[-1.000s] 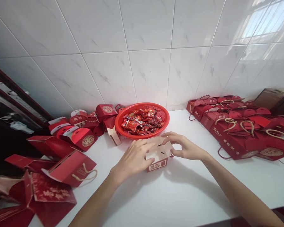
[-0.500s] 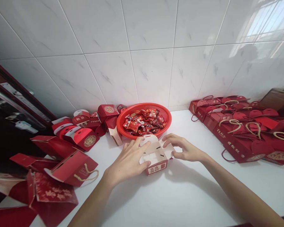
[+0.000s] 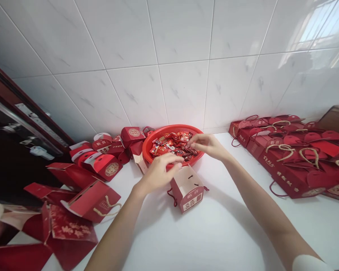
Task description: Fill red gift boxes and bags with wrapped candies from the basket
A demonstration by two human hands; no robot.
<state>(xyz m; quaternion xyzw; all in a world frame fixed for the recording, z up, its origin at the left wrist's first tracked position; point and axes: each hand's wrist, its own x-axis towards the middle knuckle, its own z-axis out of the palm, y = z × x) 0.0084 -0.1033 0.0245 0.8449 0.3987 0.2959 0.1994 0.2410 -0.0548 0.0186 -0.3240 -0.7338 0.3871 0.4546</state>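
A small red gift box [image 3: 191, 201] stands on the white table, its top open and its pale inside showing. Dark red cord loops stick out at its sides. My left hand [image 3: 159, 171] hovers over the box's far left side, fingers stretched out and holding nothing. Behind the box is a red plastic basket [image 3: 145, 148] filled with red-wrapped candies [image 3: 165, 147]. Over the basket's right rim reaches my right hand [image 3: 209, 146], its fingers bent but apart above the candies. No candy shows in it.
Several red boxes [image 3: 101, 165] crowd the left side, some with rope handles. Rows of closed red gift boxes [image 3: 282, 158] fill the right. A tiled wall [image 3: 183, 90] rises behind. A dark door with a key [image 3: 41, 152] is at left.
Both hands have let go of the box's flaps. My right hand has moved up over the candies, my left hand slightly up. The box's near flap now stands up.
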